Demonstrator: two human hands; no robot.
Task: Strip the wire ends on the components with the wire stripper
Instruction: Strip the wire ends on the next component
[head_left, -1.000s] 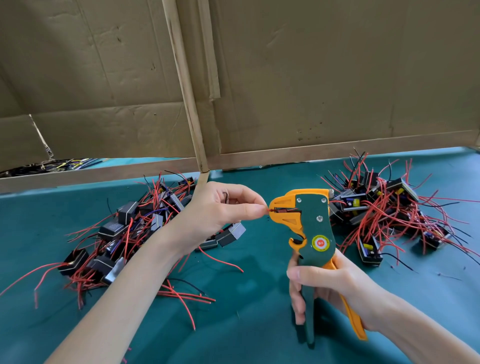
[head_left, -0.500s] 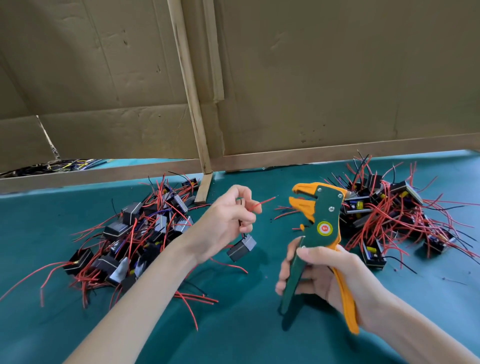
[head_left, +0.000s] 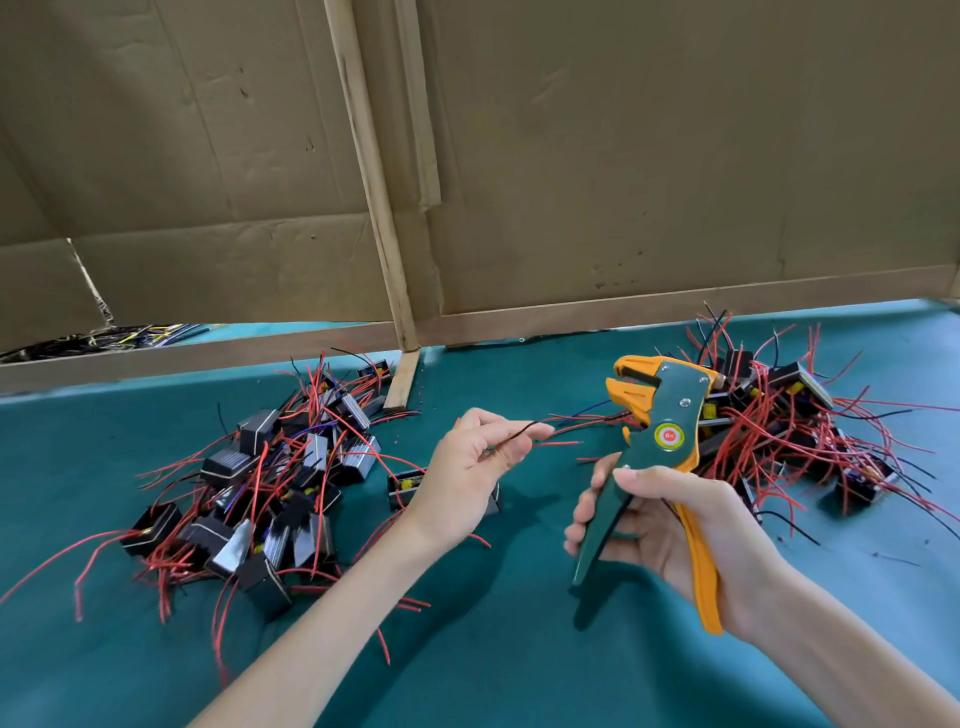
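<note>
While wrapping right hand (head_left: 675, 530) round the wire stripper (head_left: 670, 410) handles, holds it upright above the worktop (head_left: 519, 665), jaws parted. Just left, pinches a thin dark wire (head_left: 511, 435) in the left hand (head_left: 462, 478) grip, its component (head_left: 402, 483) half hidden behind. Beyond, left pile (head_left: 270, 483) and right pile (head_left: 769, 415) of red-wired components, then cardboard (head_left: 675, 156).

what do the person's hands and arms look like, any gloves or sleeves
No gloves: the left hand and right hand are bare. The left forearm and right forearm are bare too, with no sleeve in view up to the frame edge. No ring, watch or bracelet shows.
</note>
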